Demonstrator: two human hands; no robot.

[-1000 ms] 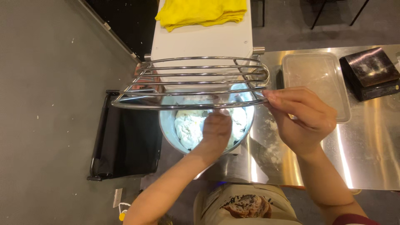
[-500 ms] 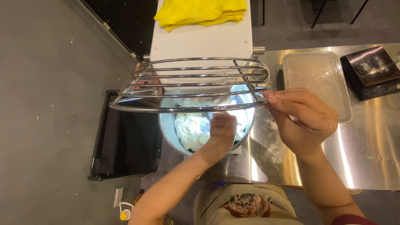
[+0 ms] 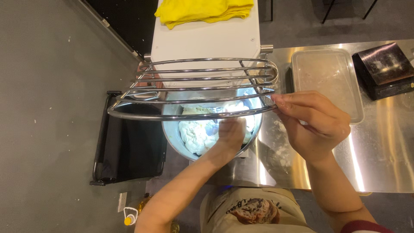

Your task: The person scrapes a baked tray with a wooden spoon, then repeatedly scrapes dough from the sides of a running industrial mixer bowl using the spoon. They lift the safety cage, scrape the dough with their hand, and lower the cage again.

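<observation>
Your right hand (image 3: 317,123) pinches the wire guard (image 3: 194,88) at its right end, holding it raised, bars running left to right. Directly beneath, your left hand (image 3: 230,131), fingers closed, presses the dough (image 3: 196,131) inside the mixer bowl (image 3: 172,138).

One wire guard (image 3: 194,88); one bowl (image 3: 172,138); one tray (image 3: 327,82); one yellow cloth (image 3: 202,8); two hands.

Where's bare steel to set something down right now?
Bare steel table lies between the clear tray and the near edge, right of the right hand. Crowded: the mixer bowl, with the left hand under the wire guard.
</observation>
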